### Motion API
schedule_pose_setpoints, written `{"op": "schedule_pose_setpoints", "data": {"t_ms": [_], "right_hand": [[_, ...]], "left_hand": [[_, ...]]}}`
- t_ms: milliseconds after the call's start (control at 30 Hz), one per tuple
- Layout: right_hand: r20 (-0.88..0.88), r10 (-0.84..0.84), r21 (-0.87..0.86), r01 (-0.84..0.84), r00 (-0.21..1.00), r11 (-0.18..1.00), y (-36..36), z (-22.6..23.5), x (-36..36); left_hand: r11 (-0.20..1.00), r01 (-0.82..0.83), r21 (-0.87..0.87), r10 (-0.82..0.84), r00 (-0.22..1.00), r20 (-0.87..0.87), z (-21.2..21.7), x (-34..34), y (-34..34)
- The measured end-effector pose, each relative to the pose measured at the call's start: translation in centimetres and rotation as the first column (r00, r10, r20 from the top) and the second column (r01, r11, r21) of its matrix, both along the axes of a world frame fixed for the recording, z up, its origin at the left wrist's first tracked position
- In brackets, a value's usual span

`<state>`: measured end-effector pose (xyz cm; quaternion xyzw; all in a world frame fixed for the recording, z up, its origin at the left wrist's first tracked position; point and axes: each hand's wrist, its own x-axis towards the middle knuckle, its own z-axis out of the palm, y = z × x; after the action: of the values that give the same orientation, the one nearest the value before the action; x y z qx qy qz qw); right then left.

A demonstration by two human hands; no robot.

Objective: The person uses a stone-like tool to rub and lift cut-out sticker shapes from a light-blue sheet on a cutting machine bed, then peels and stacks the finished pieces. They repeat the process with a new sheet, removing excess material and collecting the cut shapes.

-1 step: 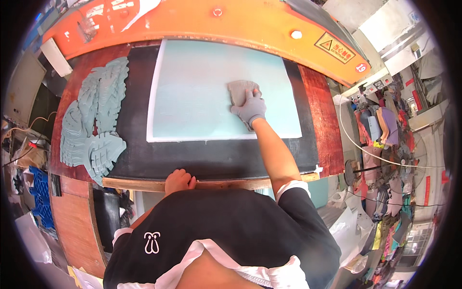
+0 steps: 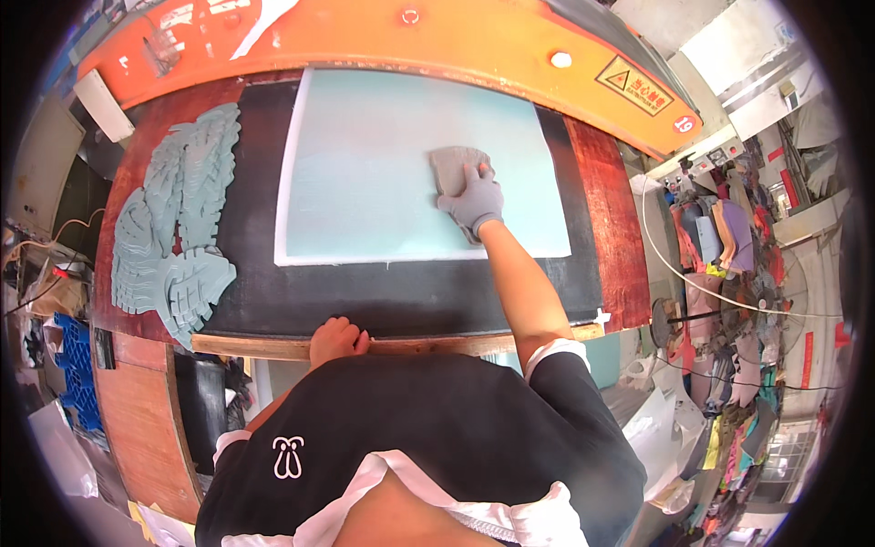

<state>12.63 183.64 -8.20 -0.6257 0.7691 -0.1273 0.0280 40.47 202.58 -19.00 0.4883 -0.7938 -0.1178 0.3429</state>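
Observation:
On the pale blue-green sheet [image 2: 365, 173], right of its middle, lies a grey sole-shaped piece [image 2: 448, 168]; its exact kind does not show. My right hand [image 2: 474, 202], in a grey glove with some bare fingertips, grips it from above, the thumb toward its left edge. The palm covers much of its near part. My left hand [image 2: 338, 341] is bare and curls over the wooden strip [image 2: 437, 345] along the table's front edge. Beneath the sheet is a black board [image 2: 365, 296].
An orange machine beam [image 2: 337, 36] spans the table's far side. Stacked grey-green sole-shaped cutouts [image 2: 196, 182] lie at the left on the reddish tabletop [image 2: 615, 201]. A white cable [image 2: 697, 296] curves on the right, beside hanging coloured pieces [image 2: 720, 232]. A blue plastic crate [image 2: 77, 369] stands lower left.

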Motion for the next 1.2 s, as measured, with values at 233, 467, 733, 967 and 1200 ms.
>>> {"op": "schedule_pose_setpoints", "data": {"t_ms": [233, 467, 733, 967, 1200], "right_hand": [[0.910, 0.221, -0.232, -0.011, 0.352, 0.973, -0.8, 0.9, -7.7], [0.409, 0.077, -0.216, 0.015, 0.909, 0.976, 1.0, 3.4, -14.5], [-0.236, -0.010, -0.300, -0.063, 0.972, 0.952, 3.2, -0.4, -16.7], [-0.051, 0.585, -0.432, -0.546, 0.809, 0.718, 7.3, -3.2, -11.7], [-0.039, 0.622, -0.471, -0.564, 0.782, 0.679, 7.8, -4.8, -10.3]], "left_hand": [[0.998, -0.029, -0.057, 0.030, 1.000, 0.005, -0.2, -0.1, 0.7], [0.993, -0.065, -0.097, 0.069, 0.997, 0.040, 0.1, -0.6, 0.5], [0.902, -0.113, 0.416, 0.259, 0.914, -0.313, 1.3, -2.5, -0.2], [0.465, 0.718, 0.519, 0.531, 0.243, -0.812, 4.6, -11.7, -7.0], [0.288, 0.798, 0.530, 0.640, 0.251, -0.726, 5.9, -15.8, -8.3]]}}
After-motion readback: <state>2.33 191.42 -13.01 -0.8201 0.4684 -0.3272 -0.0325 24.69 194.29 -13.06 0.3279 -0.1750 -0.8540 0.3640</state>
